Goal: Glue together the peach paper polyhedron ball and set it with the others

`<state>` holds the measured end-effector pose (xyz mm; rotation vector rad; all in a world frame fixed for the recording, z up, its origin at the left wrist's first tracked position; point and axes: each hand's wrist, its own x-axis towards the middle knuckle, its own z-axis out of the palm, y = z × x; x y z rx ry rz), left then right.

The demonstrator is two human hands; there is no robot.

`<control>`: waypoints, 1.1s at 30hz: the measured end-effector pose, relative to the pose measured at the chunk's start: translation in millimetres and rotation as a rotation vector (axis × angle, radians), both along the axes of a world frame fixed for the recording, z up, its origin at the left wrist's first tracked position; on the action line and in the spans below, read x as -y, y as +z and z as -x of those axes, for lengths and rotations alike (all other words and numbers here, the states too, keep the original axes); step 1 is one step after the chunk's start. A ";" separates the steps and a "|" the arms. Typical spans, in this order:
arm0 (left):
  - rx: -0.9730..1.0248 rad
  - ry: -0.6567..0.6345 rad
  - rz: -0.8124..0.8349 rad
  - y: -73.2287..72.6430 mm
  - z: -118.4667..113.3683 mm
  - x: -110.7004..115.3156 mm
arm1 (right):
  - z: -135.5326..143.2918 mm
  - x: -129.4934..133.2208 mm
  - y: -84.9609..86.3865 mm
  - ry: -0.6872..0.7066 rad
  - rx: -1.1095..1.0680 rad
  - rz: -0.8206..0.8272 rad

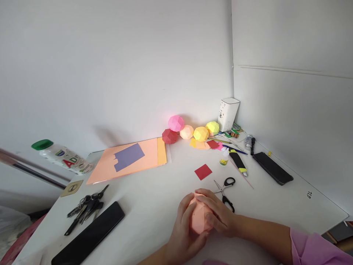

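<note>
Left hand (182, 232) and right hand (223, 219) cupped round peach faceted paper ball (199, 217), fingers pressed on it both sides. Ball just front-left of black-handled metal scissors (223, 189); red paper square (203, 172) beyond scissors, leftward; black-and-yellow utility knife (238, 162) beyond, rightward.

The ball (199, 220) is peach, faceted like a cut gem, with flat faces meeting at straight creases. It is rounded and looks uncrushed, and a small dark mark shows on its upper left. Both hands cup it, the left hand (185, 229) around one side, the right hand (220, 213) over the top and other side, so only its middle faces show. It sits near the scissors (222, 189), to their left and closer to the wearer. Whether its underside touches anything is hidden.
</note>
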<state>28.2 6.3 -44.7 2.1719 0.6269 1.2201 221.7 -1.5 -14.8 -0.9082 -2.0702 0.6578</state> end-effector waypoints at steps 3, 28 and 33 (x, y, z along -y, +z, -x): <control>-0.001 -0.006 0.012 -0.4 0.2 -0.1 | 0.2 -0.3 0.1 0.001 -0.001 0.004; 0.003 0.004 0.005 0.5 0.3 0.3 | -0.2 -0.2 0.1 0.001 0.008 0.001; 0.000 -0.005 0.018 -1.4 0.7 0.4 | -0.1 -0.1 0.1 0.003 0.000 -0.002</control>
